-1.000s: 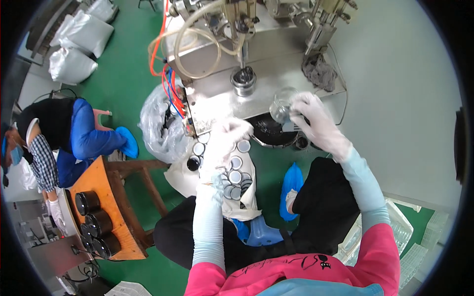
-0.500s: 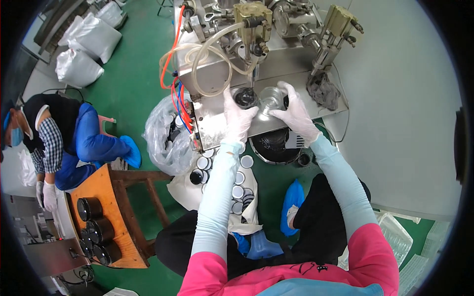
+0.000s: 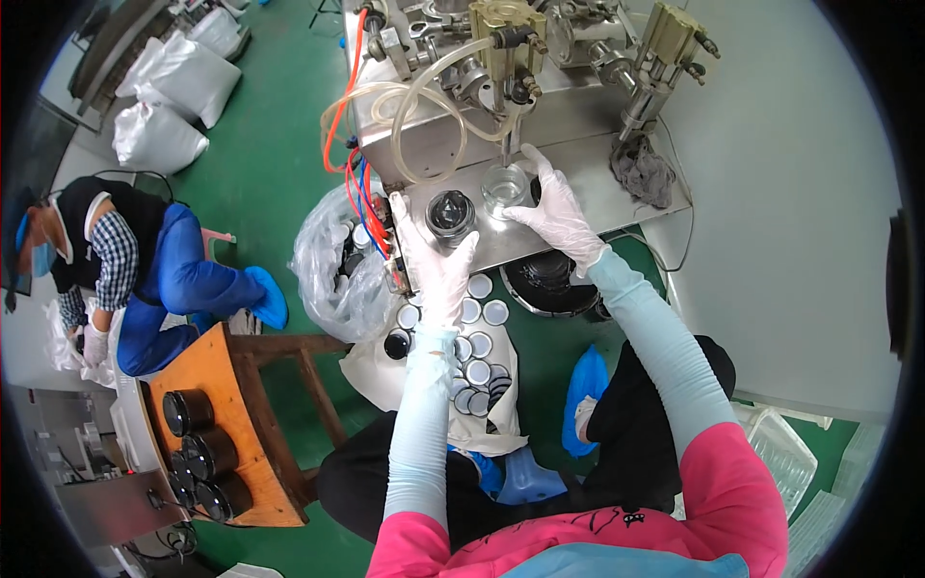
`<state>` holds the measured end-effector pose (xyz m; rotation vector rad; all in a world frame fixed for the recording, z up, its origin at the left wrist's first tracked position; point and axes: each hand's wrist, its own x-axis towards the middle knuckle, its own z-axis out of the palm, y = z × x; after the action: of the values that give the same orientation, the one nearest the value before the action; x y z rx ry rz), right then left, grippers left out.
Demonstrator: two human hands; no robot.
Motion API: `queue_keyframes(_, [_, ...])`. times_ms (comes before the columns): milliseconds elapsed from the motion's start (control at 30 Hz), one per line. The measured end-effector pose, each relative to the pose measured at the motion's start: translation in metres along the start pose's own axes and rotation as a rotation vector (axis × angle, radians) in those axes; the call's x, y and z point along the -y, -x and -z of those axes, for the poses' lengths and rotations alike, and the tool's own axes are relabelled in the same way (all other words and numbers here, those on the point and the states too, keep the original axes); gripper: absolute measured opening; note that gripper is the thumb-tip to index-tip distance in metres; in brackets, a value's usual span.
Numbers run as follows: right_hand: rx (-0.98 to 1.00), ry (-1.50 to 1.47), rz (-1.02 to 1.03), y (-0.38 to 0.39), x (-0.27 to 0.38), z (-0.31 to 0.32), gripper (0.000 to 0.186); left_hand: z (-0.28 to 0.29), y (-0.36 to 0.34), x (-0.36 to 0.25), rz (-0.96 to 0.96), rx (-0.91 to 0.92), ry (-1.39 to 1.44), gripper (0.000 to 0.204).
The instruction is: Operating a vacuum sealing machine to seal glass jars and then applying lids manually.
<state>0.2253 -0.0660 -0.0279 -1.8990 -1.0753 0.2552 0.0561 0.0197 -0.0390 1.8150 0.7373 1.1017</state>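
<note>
White-faced round lids (image 3: 479,372) are lying on pale cloth (image 3: 371,378). Beyond, on the steel desk (image 3: 597,197), the left hand (image 3: 438,279) is holding its fingers apart around the black-filled jar (image 3: 450,214), now standing left; the right hand (image 3: 561,217), fingers also spread, is steadying or just flanking the clear jar (image 3: 503,192), now apparently taking the filled one's place beneath the metal nozzle (image 3: 507,146).

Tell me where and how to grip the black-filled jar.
Probably around the outer wall of the black-filled jar, from the near left, where the left hand spreads open. The jar is round and upright, black filling shows at its top, and the clear jar stands close on its right.
</note>
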Motion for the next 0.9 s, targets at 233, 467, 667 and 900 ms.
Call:
queue_keyframes(233, [-0.036,-0.023,0.046,0.001,-0.011,0.003,0.093,0.012,0.024,-0.022,0.034,-0.08,0.15,0.096])
queue_keyframes(467, [-0.075,-0.037,0.071,0.016,0.008,0.018,0.086,0.057,0.021,0.004,0.101,-0.35,-0.082,0.062])
queue_keyframes(667, [0.077,-0.38,-0.141,0.066,0.032,0.056,0.061,0.11,0.0,0.092,0.755,0.169,0.687,0.026])
queue_keyframes(900, [0.162,-0.443,-0.173,0.113,0.034,0.052,0.054,0.109,-0.007,0.1,0.754,0.332,0.698,0.022])
